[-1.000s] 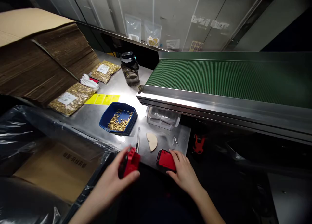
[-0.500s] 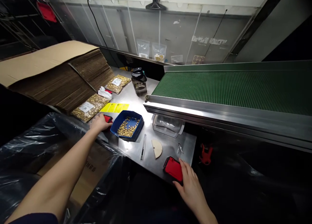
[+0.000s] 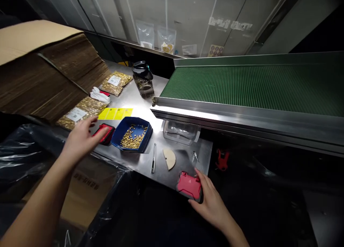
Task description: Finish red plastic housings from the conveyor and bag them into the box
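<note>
My left hand (image 3: 84, 137) is raised with fingers and thumb apart, over the left edge of a red-and-black case (image 3: 105, 133) lying on the table. Nothing shows in its grasp. My right hand (image 3: 211, 200) grips a second red-and-black case (image 3: 189, 185) at its right side, thumb below and fingers above, by the table's front edge. Between the hands stands a blue tray (image 3: 124, 124) holding many small gold-coloured pieces (image 3: 131, 143). Right of the tray lie a utility knife (image 3: 153, 159), a pale half-round piece (image 3: 170, 159) and small metal pins (image 3: 195, 156).
A green conveyor belt (image 3: 231, 84) with a metal rail (image 3: 209, 109) runs along the right. Behind stand a water jug (image 3: 143, 80), filled bags (image 3: 115, 82), yellow labels (image 3: 115, 113) and stacked cardboard (image 3: 51, 71). Below left, black plastic lines an open carton (image 3: 83, 189).
My left hand has come off the left case and moved left, its fingers spreading. My right hand stays at the right case. The view has tipped downward.
</note>
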A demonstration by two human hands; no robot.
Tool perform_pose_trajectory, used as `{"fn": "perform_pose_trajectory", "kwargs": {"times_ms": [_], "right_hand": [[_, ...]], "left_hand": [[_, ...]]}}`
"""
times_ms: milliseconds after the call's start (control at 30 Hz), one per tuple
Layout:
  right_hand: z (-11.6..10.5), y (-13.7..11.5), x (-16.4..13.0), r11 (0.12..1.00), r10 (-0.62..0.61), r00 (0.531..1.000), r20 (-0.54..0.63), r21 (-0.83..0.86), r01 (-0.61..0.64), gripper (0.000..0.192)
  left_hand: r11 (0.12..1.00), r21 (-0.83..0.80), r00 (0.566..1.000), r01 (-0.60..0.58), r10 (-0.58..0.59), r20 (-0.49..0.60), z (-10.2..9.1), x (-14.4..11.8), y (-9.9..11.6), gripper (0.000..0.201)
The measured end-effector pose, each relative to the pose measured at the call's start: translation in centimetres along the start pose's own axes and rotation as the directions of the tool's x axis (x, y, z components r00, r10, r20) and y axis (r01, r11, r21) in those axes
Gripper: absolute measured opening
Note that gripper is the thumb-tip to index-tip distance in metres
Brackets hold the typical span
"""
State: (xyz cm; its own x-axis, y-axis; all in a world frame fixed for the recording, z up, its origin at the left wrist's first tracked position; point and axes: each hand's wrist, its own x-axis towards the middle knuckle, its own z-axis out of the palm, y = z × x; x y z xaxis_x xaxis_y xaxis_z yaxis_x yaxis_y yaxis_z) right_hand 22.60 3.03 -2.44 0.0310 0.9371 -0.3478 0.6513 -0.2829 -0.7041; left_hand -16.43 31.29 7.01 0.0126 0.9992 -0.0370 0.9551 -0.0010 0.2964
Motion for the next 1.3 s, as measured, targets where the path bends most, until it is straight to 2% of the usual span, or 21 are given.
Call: {"fn": "perform_pose_trajectory", "kwargs": {"times_ms": [33,67,100,167,200,267,333,400,467,500,533,600,667,767,833,900,967,1033,1133,1200,1300], "right_hand": [[-0.7,-1.0,-0.1,0.998,0.020,0.996,0.085,0.056,-0.024,0.099],[-1.5,-2.1,-0.2,0.994,0.018,0.984,0.176,0.099,-0.036,0.105],[-2.1,-3.3,-0.3,0.992,-0.005,0.965,0.262,0.126,-0.029,0.111],[-3.2,-5.6,-0.4,0.987,-0.089,0.915,0.393,0.157,0.029,0.122],[-3.6,-6.6,-0.5,0.984,-0.127,0.894,0.429,0.167,0.059,0.126],[-4.1,-8.0,-0.6,0.981,-0.155,0.883,0.444,0.174,0.084,0.128],[-4.2,-8.1,-0.3,0.974,-0.160,0.876,0.456,0.219,0.064,0.120],[-3.9,-7.0,1.0,0.955,-0.129,0.907,0.402,0.295,0.005,0.086],[-3.3,-5.0,3.4,0.966,0.037,0.984,0.175,0.247,-0.080,0.049],[-2.9,-4.0,4.9,0.977,0.151,0.988,-0.010,0.151,-0.148,0.044],[-2.4,-2.9,6.5,0.974,0.227,0.957,-0.179,0.031,-0.225,0.042],[-1.5,-1.3,9.2,0.937,0.268,0.904,-0.334,-0.126,-0.325,0.041],[-0.8,-0.1,11.0,0.929,0.268,0.906,-0.329,-0.162,-0.333,0.035],[-0.9,0.7,10.7,0.943,0.259,0.921,-0.291,-0.132,-0.307,0.022],[-1.6,0.8,8.8,0.956,0.253,0.934,-0.253,-0.085,-0.282,0.020],[-2.5,0.2,5.9,0.964,0.238,0.963,-0.123,0.152,-0.219,0.021],[-3.2,-0.8,2.4,0.851,0.169,0.983,0.067,0.493,-0.180,0.017],[-3.4,-2.0,-0.8,0.710,0.085,0.979,0.187,0.678,-0.192,0.016],[-3.4,-3.5,-4.4,0.647,0.075,0.977,0.198,0.736,-0.199,0.027],[-3.4,-3.9,-5.9,0.613,0.078,0.981,0.177,0.768,-0.188,0.026],[-3.6,-3.7,-7.3,0.568,0.067,0.974,0.219,0.794,-0.217,0.022]], "left_hand": [[0.981,-0.165,0.995,-0.099,0.100,-0.003,0.0,-2.9,1.9,0.066],[0.925,-0.332,0.973,-0.182,0.218,0.074,0.3,-6.1,4.0,0.058],[0.858,-0.472,0.917,-0.201,0.335,0.217,0.9,-9.5,6.0,0.056],[0.756,-0.649,0.717,-0.080,0.496,0.490,2.8,-15.6,9.6,0.080],[0.699,-0.715,0.643,0.008,0.544,0.539,3.9,-18.0,11.0,0.096],[0.605,-0.776,0.571,0.177,0.579,0.582,5.8,-21.4,12.7,0.105],[0.546,-0.777,0.570,0.312,0.547,0.613,7.2,-23.1,13.0,0.103],[0.483,-0.753,0.571,0.446,0.494,0.656,8.0,-23.9,12.5,0.097],[0.331,-0.719,0.536,0.611,0.495,0.684,8.5,-24.7,11.6,0.092],[0.222,-0.682,0.510,0.697,0.515,0.689,8.8,-25.3,11.2,0.091],[0.101,-0.631,0.491,0.769,0.539,0.684,9.0,-25.9,11.0,0.090],[-0.125,-0.520,0.491,0.845,0.567,0.662,9.5,-27.3,11.1,0.087],[-0.287,-0.429,0.512,0.857,0.570,0.643,9.9,-28.5,11.8,0.081],[-0.414,-0.317,0.519,0.853,0.612,0.598,10.2,-29.6,13.0,0.075],[-0.449,-0.257,0.510,0.856,0.651,0.562,10.4,-29.9,13.7,0.069],[-0.458,-0.208,0.493,0.864,0.686,0.535,10.5,-30.0,14.3,0.069],[-0.434,-0.167,0.453,0.885,0.724,0.521,10.6,-30.2,14.9,0.077],[-0.369,-0.161,0.397,0.915,0.763,0.510,10.7,-30.3,15.4,0.083],[-0.243,-0.231,0.330,0.942,0.788,0.520,10.5,-30.5,16.1,0.081],[-0.168,-0.252,0.282,0.953,0.797,0.535,10.4,-30.4,16.5,0.077],[-0.051,-0.172,0.137,0.984,0.832,0.537,10.6,-30.2,17.0,0.084]]}}
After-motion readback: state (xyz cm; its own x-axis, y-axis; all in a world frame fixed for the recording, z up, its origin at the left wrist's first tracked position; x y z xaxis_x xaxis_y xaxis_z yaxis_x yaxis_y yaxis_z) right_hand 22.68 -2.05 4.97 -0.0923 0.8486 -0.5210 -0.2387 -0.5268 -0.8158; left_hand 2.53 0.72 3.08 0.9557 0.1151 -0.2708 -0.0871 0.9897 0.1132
